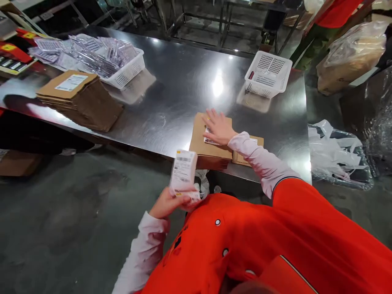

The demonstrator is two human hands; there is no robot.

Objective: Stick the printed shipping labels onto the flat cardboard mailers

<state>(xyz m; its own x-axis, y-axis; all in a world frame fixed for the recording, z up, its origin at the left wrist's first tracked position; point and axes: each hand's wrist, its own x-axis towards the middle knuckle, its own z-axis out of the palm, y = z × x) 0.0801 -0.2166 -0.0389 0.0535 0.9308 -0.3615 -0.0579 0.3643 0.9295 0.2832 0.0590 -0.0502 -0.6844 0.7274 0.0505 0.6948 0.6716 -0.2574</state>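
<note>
My left hand (171, 201) is closed round a stack of printed labels (183, 169), held just off the table's front edge. Fingers spread, my right hand (219, 127) lies flat on a pile of brown cardboard mailers (198, 136). Under that palm is a white shipping label (209, 141), partly covered by the hand. Beside this pile, below my right wrist, sits a lower stack of brown mailers (259, 141), and part of a white label shows on it.
At the left of the steel table (171, 81) stands a tall stack of brown mailers (50, 87). Behind it, a white basket (131, 69) overflows with plastic-wrapped packets. Another white basket (268, 73) is at the back right. A clear bag of white strips (335, 153) lies off the right edge.
</note>
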